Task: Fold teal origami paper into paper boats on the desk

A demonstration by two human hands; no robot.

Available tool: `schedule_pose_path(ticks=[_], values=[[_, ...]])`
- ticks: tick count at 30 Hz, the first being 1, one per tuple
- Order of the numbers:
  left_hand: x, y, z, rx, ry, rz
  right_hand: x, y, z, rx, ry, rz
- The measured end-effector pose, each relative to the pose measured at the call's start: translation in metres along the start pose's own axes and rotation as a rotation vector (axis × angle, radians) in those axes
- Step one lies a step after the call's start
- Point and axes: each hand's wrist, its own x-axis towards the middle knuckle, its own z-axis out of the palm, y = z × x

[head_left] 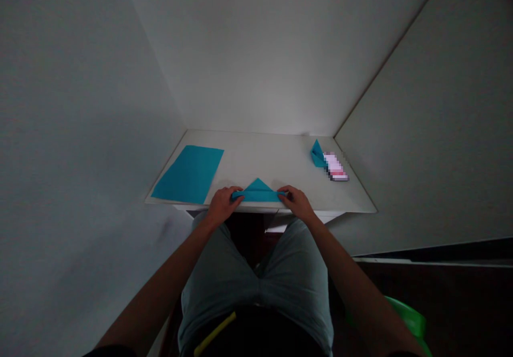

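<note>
A blue sheet of folded paper lies at the front edge of the white table, with a triangular peak at the back and a straight band along the front. My left hand pinches the band's left end between thumb and fingers. At the right end, my right hand grips the same band in a like pinch. The paper is held flat and level between both hands, and its ends are partly covered by the fingers.
Flat blue paper covers the left of the white table. At the right stand a folded blue paper boat and a phone with a blurred screen. Walls enclose the table's back and sides. A green plastic object is low at right.
</note>
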Motion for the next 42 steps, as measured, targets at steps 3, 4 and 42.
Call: schedule_pose_path(ticks=[3, 4, 42], values=[[0.002, 0.001, -0.001, -0.001, 0.005, -0.059, 0.001, 0.001, 0.001, -0.002, 0.012, 0.004], [0.003, 0.003, -0.003, 0.001, -0.001, -0.074, 0.001, 0.002, 0.001, -0.018, 0.021, -0.002], [-0.022, -0.02, -0.008, -0.031, 0.031, 0.088, -0.014, -0.013, 0.017, -0.198, -0.018, -0.32]])
